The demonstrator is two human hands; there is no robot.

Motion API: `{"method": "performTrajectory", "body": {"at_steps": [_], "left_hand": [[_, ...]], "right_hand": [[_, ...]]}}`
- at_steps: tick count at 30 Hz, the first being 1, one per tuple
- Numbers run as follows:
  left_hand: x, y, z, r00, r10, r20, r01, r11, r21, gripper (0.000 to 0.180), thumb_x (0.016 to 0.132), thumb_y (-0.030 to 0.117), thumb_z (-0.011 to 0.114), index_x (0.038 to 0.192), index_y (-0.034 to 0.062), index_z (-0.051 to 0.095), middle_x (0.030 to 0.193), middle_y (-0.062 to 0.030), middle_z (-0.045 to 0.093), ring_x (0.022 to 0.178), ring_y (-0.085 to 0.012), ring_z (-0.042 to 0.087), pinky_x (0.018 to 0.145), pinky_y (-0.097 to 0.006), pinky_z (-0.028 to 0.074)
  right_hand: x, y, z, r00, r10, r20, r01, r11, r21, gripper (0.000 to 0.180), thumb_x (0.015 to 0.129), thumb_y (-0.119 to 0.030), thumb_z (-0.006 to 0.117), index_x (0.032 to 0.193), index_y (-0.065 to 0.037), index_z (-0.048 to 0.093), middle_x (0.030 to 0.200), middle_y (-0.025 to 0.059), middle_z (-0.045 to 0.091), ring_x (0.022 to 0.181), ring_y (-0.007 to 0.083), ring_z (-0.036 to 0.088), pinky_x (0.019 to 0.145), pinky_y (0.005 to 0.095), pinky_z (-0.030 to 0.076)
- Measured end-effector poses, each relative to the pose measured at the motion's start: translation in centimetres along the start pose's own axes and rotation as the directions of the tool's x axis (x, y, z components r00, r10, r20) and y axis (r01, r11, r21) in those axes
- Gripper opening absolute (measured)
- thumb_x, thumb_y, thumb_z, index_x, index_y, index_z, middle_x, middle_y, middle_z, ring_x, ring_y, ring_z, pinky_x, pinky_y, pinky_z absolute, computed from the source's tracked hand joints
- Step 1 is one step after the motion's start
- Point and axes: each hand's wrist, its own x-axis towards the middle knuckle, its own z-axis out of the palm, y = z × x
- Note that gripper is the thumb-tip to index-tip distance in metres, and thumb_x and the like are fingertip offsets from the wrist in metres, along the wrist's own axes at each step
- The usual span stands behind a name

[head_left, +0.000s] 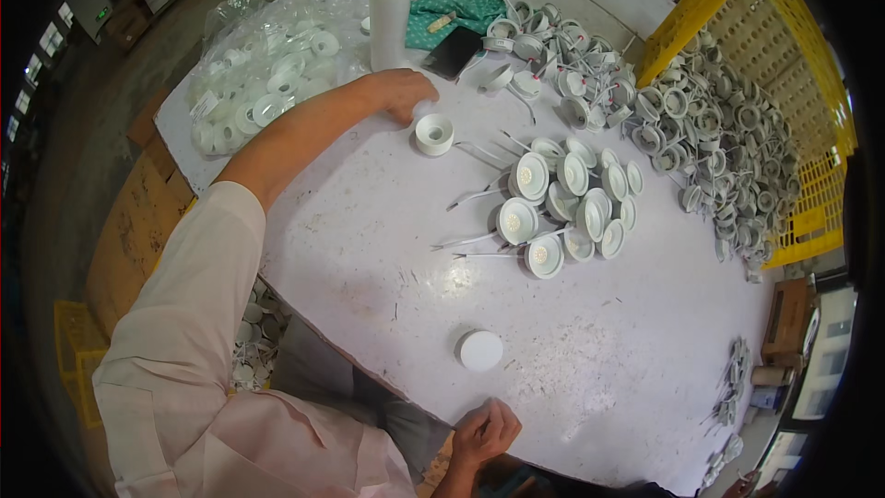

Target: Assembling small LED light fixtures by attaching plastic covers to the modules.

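Observation:
My left hand (410, 95) reaches across the table with its fingers curled downward. A small translucent piece shows at its fingertips, too blurred to name. Just in front of it stands a white ring-shaped part (434, 134) with a round hole in its top. Beside that hand rises a tall white cylinder (389, 28). My right hand (487, 431) is loosely closed at the table's near edge, with nothing visible in it. A smooth white disc (480, 350) lies a little beyond it. Several white round lamp fittings (544, 256) with trailing wires are grouped mid-table.
Clear bags of white rings (267, 83) spread over the far left. A green cloth (452, 0) and a dark phone (454, 53) lie at the back. Heaped grey-white fittings (719, 138) spill from a yellow crate (807, 212) at right. Wired parts (735, 378) lie near the right edge.

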Motion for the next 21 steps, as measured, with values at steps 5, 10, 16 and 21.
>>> {"method": "performTrajectory", "body": {"at_steps": [5, 10, 16, 21], "left_hand": [[1.3, -0.3, -0.8, 0.996, 0.046, -0.079, -0.041, 0.996, 0.074, 0.050, 0.066, 0.017, 0.069, 0.112, 0.0021, 0.055, 0.114, -0.0195, 0.056, 0.100, -0.0329, 0.060, 0.088, -0.041, 0.048], [0.6, 1.2, -0.9, 0.997, -0.027, -0.069, 0.036, 0.990, 0.136, 0.046, 0.072, 0.012, 0.060, 0.113, -0.0036, 0.047, 0.126, -0.0260, 0.049, 0.101, -0.0354, 0.060, 0.088, -0.043, 0.049], [0.6, -0.7, 1.2, 0.970, -0.016, -0.242, 0.017, 1.000, -0.001, 0.043, 0.075, 0.003, 0.051, 0.117, 0.0011, 0.045, 0.131, -0.0277, 0.045, 0.104, -0.0372, 0.059, 0.090, -0.044, 0.048], [-0.4, -1.5, 2.3, 0.891, -0.062, -0.451, -0.047, 0.973, -0.227, 0.045, 0.075, -0.003, 0.047, 0.120, 0.0066, 0.045, 0.123, -0.0264, 0.052, 0.101, -0.0369, 0.059, 0.089, -0.042, 0.047]], "right_hand": [[1.1, 0.7, 1.2, 1.000, -0.005, -0.012, 0.005, 1.000, 0.009, 0.014, 0.074, 0.007, 0.059, 0.086, 0.000, 0.062, 0.086, 0.0126, 0.061, 0.074, 0.0286, 0.056, 0.065, 0.0372, 0.045], [0.8, 0.5, 0.9, 0.999, 0.031, 0.029, -0.031, 0.999, 0.009, 0.012, 0.077, 0.005, 0.058, 0.087, 0.001, 0.063, 0.086, 0.0133, 0.061, 0.076, 0.0295, 0.055, 0.067, 0.0377, 0.045], [0.9, 0.1, 0.5, 0.999, 0.036, 0.035, -0.037, 0.999, 0.010, 0.012, 0.077, 0.005, 0.058, 0.087, 0.000, 0.063, 0.085, 0.0130, 0.061, 0.075, 0.0294, 0.055, 0.065, 0.0379, 0.044], [0.8, -0.3, 0.3, 0.999, 0.030, 0.040, -0.031, 1.000, 0.003, 0.014, 0.075, 0.006, 0.060, 0.086, -0.002, 0.063, 0.087, 0.0113, 0.061, 0.075, 0.0288, 0.055, 0.064, 0.0372, 0.044]]}}
